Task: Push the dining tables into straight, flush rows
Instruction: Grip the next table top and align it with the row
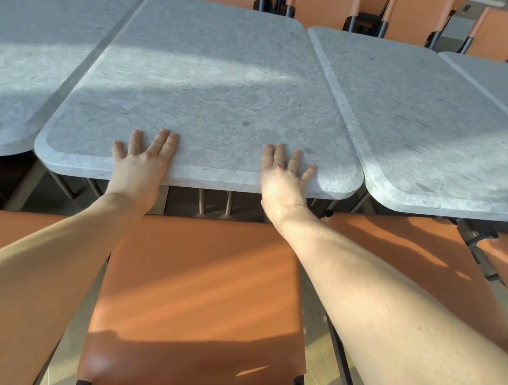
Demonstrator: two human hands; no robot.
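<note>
Your left hand [142, 157] and right hand [283, 173] both lie flat, fingers straight and spread, on the near edge of the middle table [207, 92]; nothing is gripped. Palms sit either side of centre, likely so a shove goes straight rather than twisting the top. Its near edge sits slightly proud of the left table [24, 55] and short of the right table [443, 134] (not flush yet). You reach over an orange chair [204, 281].

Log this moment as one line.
left hand flat on middle table | right hand flat on it | near edge out of line with neighbours
</note>
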